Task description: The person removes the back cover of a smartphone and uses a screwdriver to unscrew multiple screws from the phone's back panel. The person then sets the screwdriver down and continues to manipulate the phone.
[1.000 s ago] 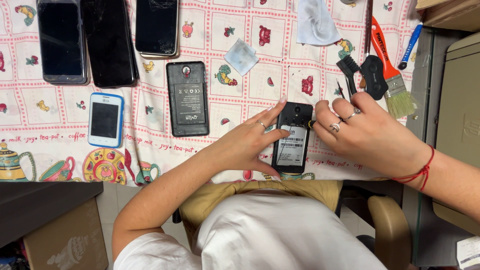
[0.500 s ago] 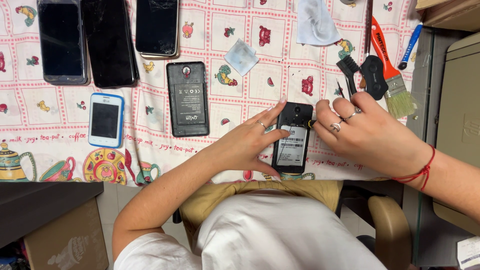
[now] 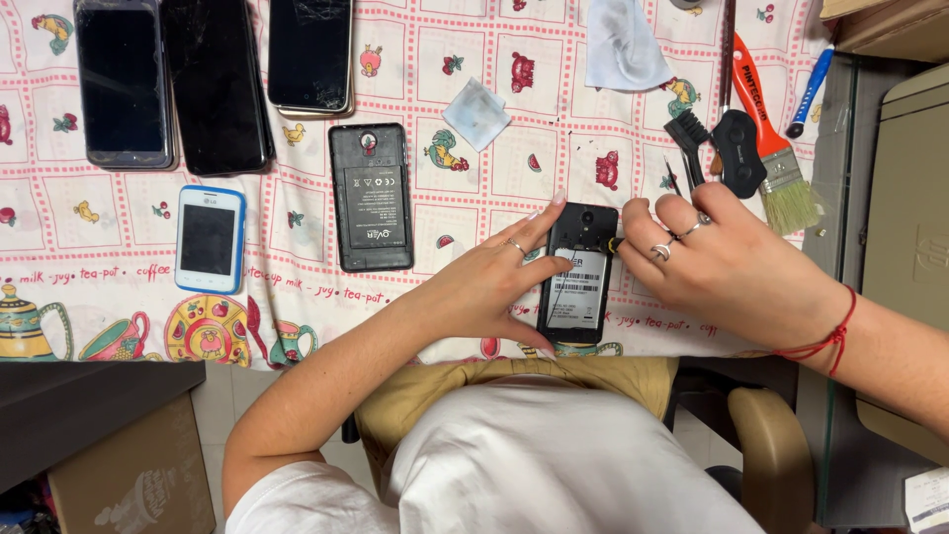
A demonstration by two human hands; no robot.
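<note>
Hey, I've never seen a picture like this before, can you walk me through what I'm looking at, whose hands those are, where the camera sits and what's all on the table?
This is one view from a camera worn on a person's head, looking straight down at their own two bare hands. No machine is involved.

The table is covered by a patterned pink-and-white cloth. The left hand steadies an opened black phone with its back cover off, fingers along its left edge. The right hand, with rings and a red string at the wrist, holds a small tool at the phone's top; the fingers hide most of it.

Also there: another opened black phone lying flat, a small white phone with a blue edge, three dark phones in a row at the top, a wide paintbrush with an orange handle and a pale cloth.
</note>
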